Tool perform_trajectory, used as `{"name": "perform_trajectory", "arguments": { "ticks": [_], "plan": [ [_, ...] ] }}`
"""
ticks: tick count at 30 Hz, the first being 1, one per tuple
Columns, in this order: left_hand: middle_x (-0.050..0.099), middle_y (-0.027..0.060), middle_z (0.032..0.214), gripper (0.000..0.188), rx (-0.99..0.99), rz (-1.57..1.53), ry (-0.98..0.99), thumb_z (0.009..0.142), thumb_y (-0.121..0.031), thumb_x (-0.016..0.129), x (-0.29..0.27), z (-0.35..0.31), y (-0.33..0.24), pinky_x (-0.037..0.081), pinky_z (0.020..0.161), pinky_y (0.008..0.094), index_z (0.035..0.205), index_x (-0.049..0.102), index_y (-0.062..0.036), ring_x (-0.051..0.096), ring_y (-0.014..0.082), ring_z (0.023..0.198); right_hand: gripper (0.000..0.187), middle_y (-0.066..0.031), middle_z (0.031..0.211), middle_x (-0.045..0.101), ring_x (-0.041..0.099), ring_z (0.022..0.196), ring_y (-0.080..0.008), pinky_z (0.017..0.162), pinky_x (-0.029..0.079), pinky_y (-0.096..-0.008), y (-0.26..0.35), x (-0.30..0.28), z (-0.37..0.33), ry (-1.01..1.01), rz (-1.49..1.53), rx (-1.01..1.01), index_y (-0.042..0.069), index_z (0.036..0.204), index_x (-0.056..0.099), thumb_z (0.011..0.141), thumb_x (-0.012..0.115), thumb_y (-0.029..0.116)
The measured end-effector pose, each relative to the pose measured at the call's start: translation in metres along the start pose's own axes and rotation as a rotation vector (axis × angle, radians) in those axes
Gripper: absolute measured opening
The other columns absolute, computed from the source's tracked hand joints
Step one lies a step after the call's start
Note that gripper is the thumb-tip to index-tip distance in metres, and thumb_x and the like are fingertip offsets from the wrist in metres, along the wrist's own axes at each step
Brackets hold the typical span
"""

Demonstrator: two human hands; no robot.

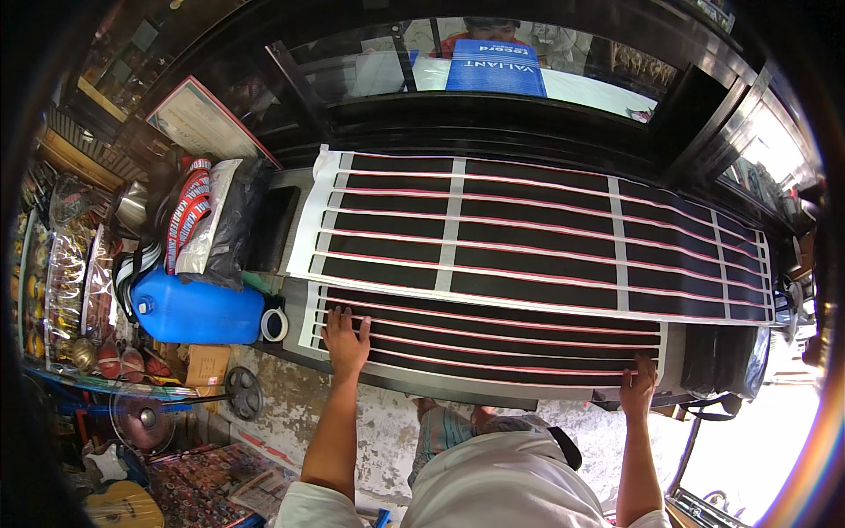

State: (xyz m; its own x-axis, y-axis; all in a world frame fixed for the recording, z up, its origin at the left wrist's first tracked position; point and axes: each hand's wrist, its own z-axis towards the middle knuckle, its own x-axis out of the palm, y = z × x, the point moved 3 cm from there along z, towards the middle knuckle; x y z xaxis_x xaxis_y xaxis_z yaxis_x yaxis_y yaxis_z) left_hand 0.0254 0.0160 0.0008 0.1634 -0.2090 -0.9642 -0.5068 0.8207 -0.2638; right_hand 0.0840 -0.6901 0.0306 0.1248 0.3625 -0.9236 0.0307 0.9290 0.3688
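My left hand (346, 341) lies with fingers spread on the left end of a narrow black sheet striped lengthwise in white and red (493, 332). At that sheet's near right corner rests my right hand (639, 384), its fingertips on the edge and nothing visible gripped. Beyond it lies a wider black sheet (537, 208) with similar red-edged white stripes, crossed by several grey bands. Its near white border runs along the narrow sheet's far side. Both sheets lie flat on a long bench (475, 387). At the wide sheet's left end, a white margin (310, 216) is slightly curled.
Left of the bench end are a blue jerrycan (201, 308), a tape roll (275, 325) and plastic-wrapped goods (216, 211). A black-wrapped bundle (726, 356) sits at the right end. Behind glass, a person in red stands by a blue box (495, 69). A fan (145, 416) stands lower left.
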Motion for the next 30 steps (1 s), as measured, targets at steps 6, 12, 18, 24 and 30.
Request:
{"name": "perform_trajectory", "arguments": {
  "ticks": [6,12,18,24,30],
  "plan": [
    [0.045,0.0232,0.172,0.068,0.028,0.030,0.046,0.109,-0.056,0.062,-0.009,0.019,-0.012,0.023,0.130,0.0730,0.157,0.061,-0.0090,0.033,0.0415,0.165,0.051,-0.0243,0.143,0.068,0.061,0.136,-0.0454,0.118,0.047,-0.0544,0.001,-0.010,-0.008,-0.015,-0.001,-0.072,-0.001,0.142,0.068,0.091,0.077,-0.001],
    [0.042,0.0233,0.175,0.073,0.029,0.101,0.151,0.109,-0.062,0.060,-0.015,0.034,-0.017,0.021,0.132,0.0723,0.164,0.056,-0.0138,0.033,0.0423,0.165,0.049,-0.0238,0.142,0.068,0.061,0.136,-0.0454,0.118,0.046,-0.0539,-0.002,-0.006,-0.012,-0.050,0.001,-0.065,-0.001,0.139,0.069,0.090,0.077,-0.001],
    [0.042,0.0262,0.173,0.073,0.037,0.083,0.172,0.109,-0.063,0.060,-0.012,0.033,-0.019,0.022,0.132,0.0715,0.162,0.058,-0.0122,0.033,0.0433,0.165,0.048,-0.0270,0.145,0.064,0.058,0.138,-0.0472,0.120,0.044,-0.0566,-0.001,-0.007,-0.018,0.007,-0.006,0.002,-0.004,0.139,0.068,0.091,0.076,-0.001],
    [0.056,0.0303,0.159,0.069,0.108,0.046,0.062,0.107,-0.060,0.064,-0.006,0.045,-0.017,0.026,0.130,0.0720,0.147,0.069,-0.0043,0.045,0.0483,0.154,0.049,-0.0277,0.145,0.064,0.057,0.139,-0.0479,0.120,0.044,-0.0565,0.003,-0.003,-0.019,0.024,-0.002,0.025,-0.004,0.139,0.068,0.091,0.076,-0.002],
    [0.049,0.0260,0.166,0.069,0.070,0.074,0.240,0.105,-0.057,0.067,-0.008,0.066,-0.025,0.024,0.130,0.0733,0.157,0.062,-0.0120,0.039,0.0442,0.159,0.048,-0.0272,0.145,0.064,0.057,0.139,-0.0474,0.119,0.045,-0.0565,0.008,-0.005,-0.016,0.015,0.012,0.008,-0.003,0.138,0.069,0.091,0.076,-0.003]
  ]
}}
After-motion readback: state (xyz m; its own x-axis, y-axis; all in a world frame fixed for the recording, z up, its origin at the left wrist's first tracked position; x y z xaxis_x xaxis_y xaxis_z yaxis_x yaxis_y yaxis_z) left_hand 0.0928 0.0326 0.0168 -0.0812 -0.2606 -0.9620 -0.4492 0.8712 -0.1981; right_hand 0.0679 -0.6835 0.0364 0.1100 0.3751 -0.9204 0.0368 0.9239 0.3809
